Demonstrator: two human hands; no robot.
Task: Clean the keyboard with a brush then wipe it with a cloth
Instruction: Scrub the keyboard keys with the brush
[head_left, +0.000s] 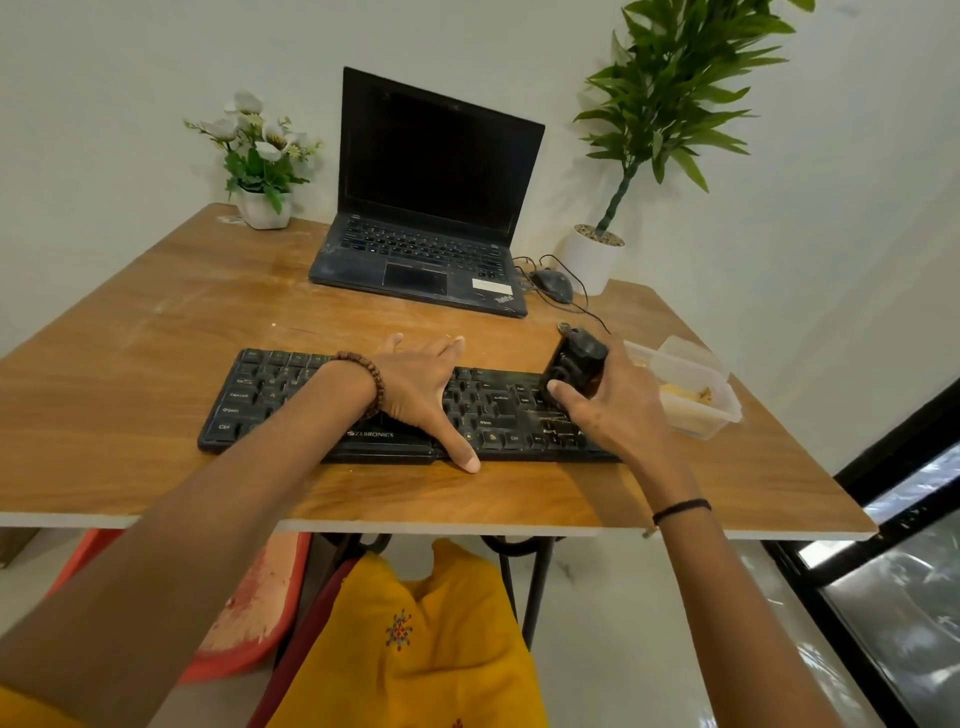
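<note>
- Wooden table is carrying everything; you are sitting at its front edge.
- Tall leafy plant in a white pot is standing at the back right corner.
- Laptop is sitting open at the back edge, near the middle, with its screen dark.
- Keyboard, black, is lying along the front edge, roughly centred and parallel to it.
- Your left hand is lying spread wide and flat over the keyboard's middle. Its fingers are reaching the far rim and its thumb is touching the table at the near rim. It is grasping nothing.
- Your right hand is hovering over the keyboard's right end, with fingers and thumb wrapping the brush.
- Clear plastic container is sitting at the right edge, just beside that hand.
- White flowers in a small pot are standing at the back left corner.
- Brush, dark and chunky, is tilting down onto the right-hand keys; bristles too dark to make out.
- Mouse is lying just right of the laptop, cable trailing.
</note>
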